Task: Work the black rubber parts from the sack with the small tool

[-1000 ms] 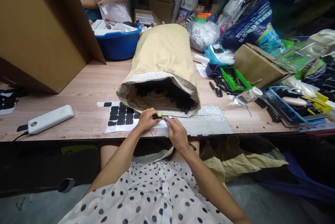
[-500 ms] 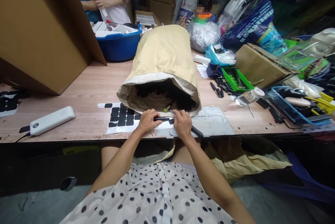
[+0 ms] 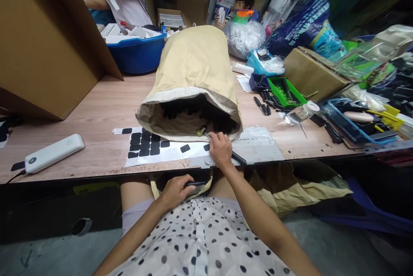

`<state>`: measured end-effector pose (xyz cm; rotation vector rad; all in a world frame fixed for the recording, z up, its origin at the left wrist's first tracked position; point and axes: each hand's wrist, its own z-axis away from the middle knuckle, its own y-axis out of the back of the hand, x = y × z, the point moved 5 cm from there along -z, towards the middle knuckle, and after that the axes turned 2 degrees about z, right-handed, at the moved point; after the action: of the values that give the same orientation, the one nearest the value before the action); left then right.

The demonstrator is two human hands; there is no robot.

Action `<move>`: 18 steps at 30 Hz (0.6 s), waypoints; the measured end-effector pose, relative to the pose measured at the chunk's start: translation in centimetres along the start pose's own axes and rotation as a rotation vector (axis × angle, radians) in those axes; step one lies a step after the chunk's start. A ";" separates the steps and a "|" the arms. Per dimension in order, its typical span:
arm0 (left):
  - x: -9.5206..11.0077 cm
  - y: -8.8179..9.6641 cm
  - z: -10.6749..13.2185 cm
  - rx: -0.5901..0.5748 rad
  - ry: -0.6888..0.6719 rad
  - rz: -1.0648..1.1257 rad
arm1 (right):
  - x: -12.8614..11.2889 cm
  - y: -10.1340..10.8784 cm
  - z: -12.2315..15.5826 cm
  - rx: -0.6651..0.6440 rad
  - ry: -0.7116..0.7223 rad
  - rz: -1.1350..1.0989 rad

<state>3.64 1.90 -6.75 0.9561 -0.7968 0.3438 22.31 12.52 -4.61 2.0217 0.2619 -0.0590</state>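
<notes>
On the table (image 3: 97, 95), black pieces (image 3: 226, 122) in a sack (image 3: 193, 60) seem unfinished; left hand (image 3: 174, 192) pinches a stick (image 3: 196, 183), perhaps done; right hand (image 3: 221, 149) clasps a hammer (image 3: 238, 158).

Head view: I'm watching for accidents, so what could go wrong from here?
The pen-shaped black piece might slip from the left hand and drop, held past the front edge of the table. The hammer in the right hand might snag on the sack, its head at the mouth. If released, it could be knocked off, its handle near that edge.
</notes>
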 end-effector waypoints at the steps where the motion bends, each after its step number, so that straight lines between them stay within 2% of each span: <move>1: -1.5 -0.5 0.0 0.011 0.110 -0.050 | 0.0 0.0 0.0 -0.004 -0.002 -0.003; 3: -4.3 -1.2 -0.2 0.019 0.294 -0.150 | 0.0 -0.1 0.0 -0.010 -0.005 -0.007; 5: -6.3 -1.6 -0.7 0.012 0.399 -0.218 | -0.1 -0.1 0.0 -0.011 -0.009 -0.006; 7: -7.2 -1.9 -1.0 -0.004 0.434 -0.243 | -0.1 -0.2 0.0 -0.005 -0.011 -0.005; 9: -7.0 -2.1 -1.0 -0.040 0.439 -0.250 | -0.1 -0.2 0.0 0.003 -0.006 -0.005; 11: -5.8 -2.0 -0.8 -0.099 0.404 -0.237 | -0.1 -0.2 0.0 0.012 0.003 -0.004; 14: -2.3 -1.2 -0.7 -0.221 0.236 -0.117 | -0.2 -0.1 0.0 0.019 0.012 0.003; 16: 0.6 0.1 -1.1 -0.326 0.093 0.069 | -0.2 -0.1 0.1 0.024 0.018 0.009; 18: 2.9 2.3 -2.7 -0.383 -0.002 0.276 | -0.3 0.0 0.1 0.032 0.031 0.015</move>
<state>5.42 5.18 -4.09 0.4883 -0.9582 0.4100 22.06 12.36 -4.60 2.0573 0.2669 -0.0227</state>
